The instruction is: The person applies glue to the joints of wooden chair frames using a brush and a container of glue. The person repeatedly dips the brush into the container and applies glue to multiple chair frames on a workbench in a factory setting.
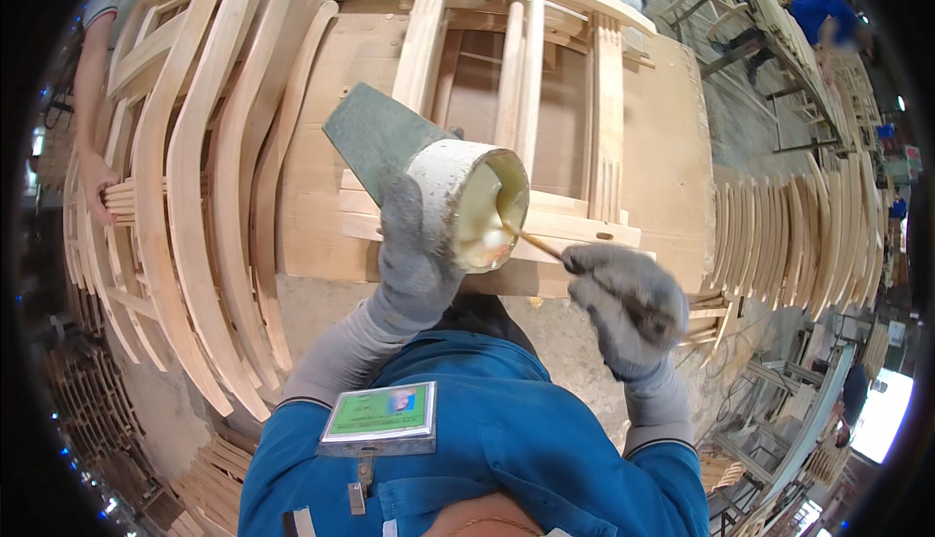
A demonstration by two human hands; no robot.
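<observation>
My left hand (414,255), in a grey glove, is wrapped round a crusted white pot (436,179). The pot is tilted, its mouth toward my right, and shows a pale, creamy substance (479,214) inside. Behind it sticks out a flat grey-green piece (382,138); whether it is joined to the pot, I cannot tell. My right hand (628,303), gloved too, is closed on a thin stick (538,243) whose far end reaches into the pot. Just beyond the pot, a pale wooden frame (609,118) with slats and rails lies on a cardboard-covered table (667,138).
Curved wooden parts (195,148) stand stacked close on my left, where another person's hand (97,182) grips slats. On the right stands a long row of curved wooden pieces (794,235). Farther right are metal racks (808,391) and a person in blue (823,26).
</observation>
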